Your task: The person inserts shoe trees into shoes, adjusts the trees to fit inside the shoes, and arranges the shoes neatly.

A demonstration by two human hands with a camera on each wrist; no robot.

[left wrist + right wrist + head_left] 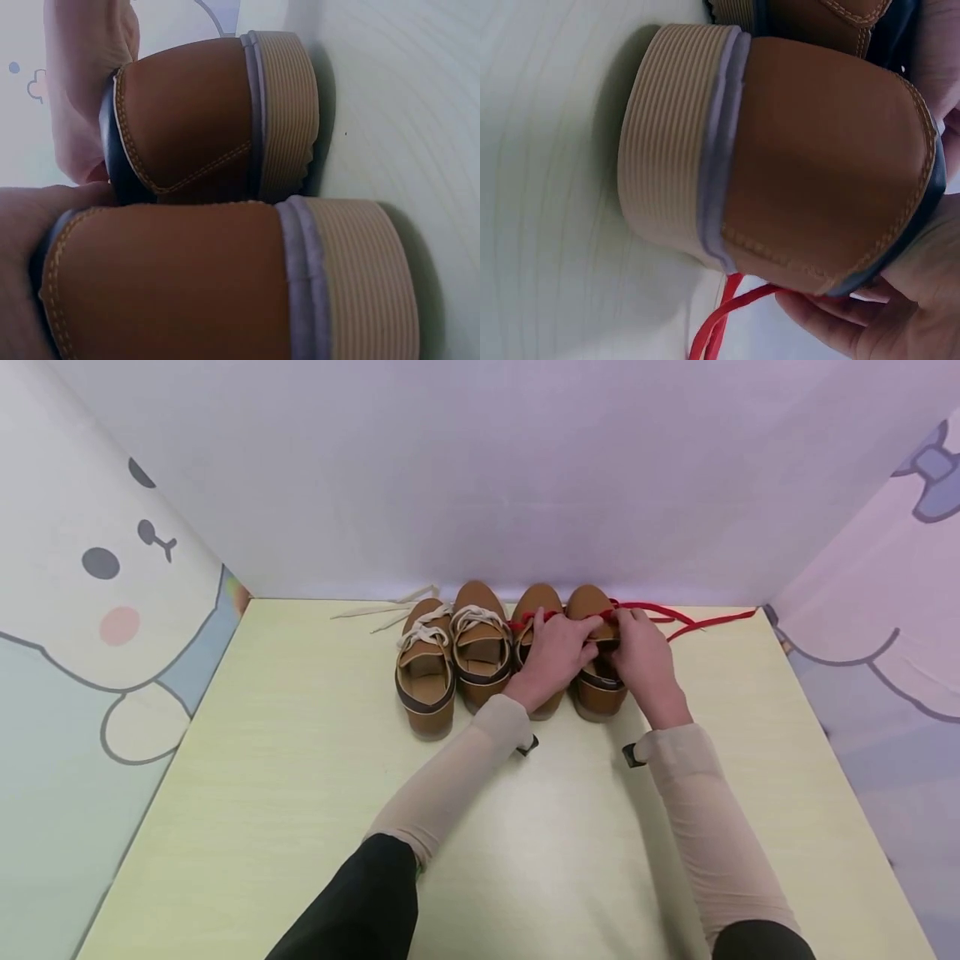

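Observation:
Two brown shoes, the third shoe (pixel 540 599) and the rightmost shoe (pixel 600 700), stand side by side with red laces in them. My left hand (pixel 557 647) reaches across the third shoe, its fingertips pinching red shoelace at the rightmost shoe's front. On that shoe's right side, my right hand (pixel 647 660) pinches the red shoelace (pixel 720 620), whose loose ends trail right over the table. In the right wrist view, red shoelace (pixel 729 315) hangs beside the heel (pixel 817 157), near curled fingers (pixel 821 322). The fingertips' exact grip is partly hidden.
To the left stand two more brown shoes, the leftmost shoe (pixel 431 720) and its neighbour (pixel 474 595), with white laces (pixel 386 608) trailing left. All stand near the back edge of the pale table (pixel 285 760), close to the back wall (pixel 480 485). Printed side walls flank the table.

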